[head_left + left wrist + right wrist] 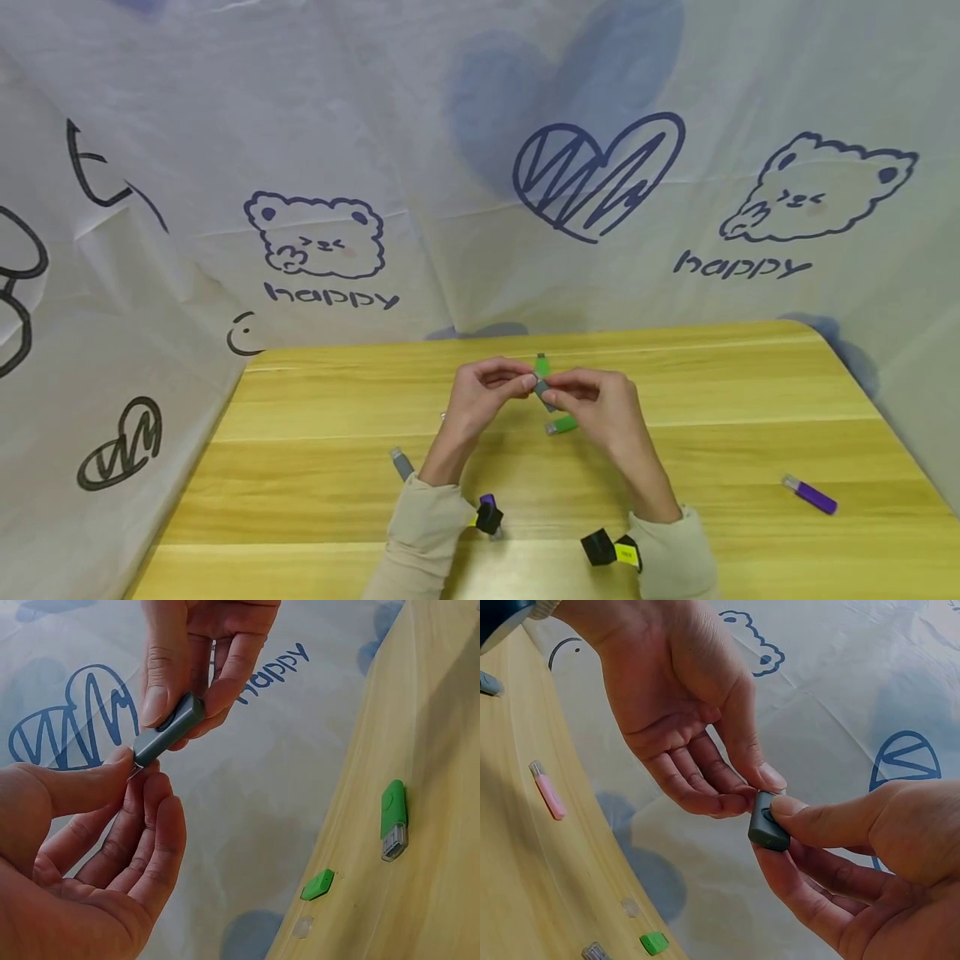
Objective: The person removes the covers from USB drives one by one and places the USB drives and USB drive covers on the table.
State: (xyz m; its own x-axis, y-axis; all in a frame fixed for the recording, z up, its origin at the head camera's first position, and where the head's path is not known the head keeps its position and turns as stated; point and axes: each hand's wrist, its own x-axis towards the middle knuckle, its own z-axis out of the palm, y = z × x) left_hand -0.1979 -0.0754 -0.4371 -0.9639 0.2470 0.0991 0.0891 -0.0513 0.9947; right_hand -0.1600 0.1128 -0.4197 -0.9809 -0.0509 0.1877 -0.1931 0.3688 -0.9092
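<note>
Both hands meet above the table, on one grey USB flash drive [547, 400]. My right hand [603, 404] pinches the drive's body between thumb and fingers; the thumb lies along its flat side in the right wrist view. At the other end, the thumb and index finger of my left hand [480, 396] grip the tip, and a clear edge shows between them in the left wrist view. Most of that tip is hidden by the fingers. Close by on the table lie two green USB flash drives [394, 810] with clear caps.
Another grey flash drive [402, 462] lies beside the left forearm, and a purple one [813, 496] is at the right. A second purple drive [487, 502] is partly hidden behind the left wrist. The right wrist view shows a pink drive [549, 796]. A printed cloth hangs behind the table.
</note>
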